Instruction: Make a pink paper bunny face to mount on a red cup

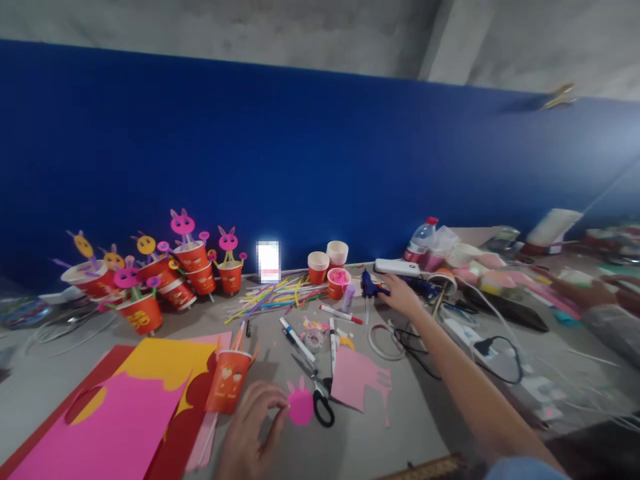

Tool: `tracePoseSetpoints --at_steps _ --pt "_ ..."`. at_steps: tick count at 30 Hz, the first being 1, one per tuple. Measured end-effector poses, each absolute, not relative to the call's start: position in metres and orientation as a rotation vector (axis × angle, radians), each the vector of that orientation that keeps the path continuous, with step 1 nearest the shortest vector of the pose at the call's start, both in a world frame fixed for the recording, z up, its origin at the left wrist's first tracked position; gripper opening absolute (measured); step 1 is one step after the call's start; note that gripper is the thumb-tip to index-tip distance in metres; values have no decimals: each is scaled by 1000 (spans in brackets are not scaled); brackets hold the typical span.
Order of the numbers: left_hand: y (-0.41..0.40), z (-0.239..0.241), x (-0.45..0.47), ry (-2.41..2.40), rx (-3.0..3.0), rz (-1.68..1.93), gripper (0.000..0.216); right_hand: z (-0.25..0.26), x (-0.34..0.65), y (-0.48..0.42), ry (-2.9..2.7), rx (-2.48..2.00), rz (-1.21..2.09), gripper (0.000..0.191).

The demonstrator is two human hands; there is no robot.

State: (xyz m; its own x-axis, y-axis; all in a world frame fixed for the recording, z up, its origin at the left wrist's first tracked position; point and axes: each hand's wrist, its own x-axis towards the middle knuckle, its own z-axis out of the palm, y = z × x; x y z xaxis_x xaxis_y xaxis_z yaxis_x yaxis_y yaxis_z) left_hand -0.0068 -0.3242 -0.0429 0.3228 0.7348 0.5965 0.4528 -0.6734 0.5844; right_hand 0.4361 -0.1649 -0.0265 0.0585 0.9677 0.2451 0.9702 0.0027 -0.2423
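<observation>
My left hand rests near the table's front edge, its fingers pinched on a pink paper cutout shaped like a small head with ears. An orange paper cup lies tilted just left of that hand. My right arm stretches far across the table, and my right hand is closed on the handle of a blue glue gun. Black-handled scissors lie beside the cutout, next to a cut pink paper sheet.
Finished orange cups with pink and yellow animal toppers stand at the back left. Coloured straws, markers, paper sheets, cables, a water bottle lie about. Another person's hand is at the right.
</observation>
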Motion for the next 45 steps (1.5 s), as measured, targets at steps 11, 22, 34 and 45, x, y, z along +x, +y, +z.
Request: tracePoseSetpoints --at_steps 11,22,34,45 --pt "-318 -36 -21 1270 2326 1080 14 -31 270 -329 -2072 -1258 365 20" --pt "-329 -42 3 1513 2562 654 22 -54 204 -345 -2149 -1414 289 27" --pt "-342 -44 20 1662 2437 423 14 -65 187 -346 -1935 -1571 249 16" --pt "-346 -57 12 1577 2353 695 5 -60 176 -352 -1653 -1607 446 3"
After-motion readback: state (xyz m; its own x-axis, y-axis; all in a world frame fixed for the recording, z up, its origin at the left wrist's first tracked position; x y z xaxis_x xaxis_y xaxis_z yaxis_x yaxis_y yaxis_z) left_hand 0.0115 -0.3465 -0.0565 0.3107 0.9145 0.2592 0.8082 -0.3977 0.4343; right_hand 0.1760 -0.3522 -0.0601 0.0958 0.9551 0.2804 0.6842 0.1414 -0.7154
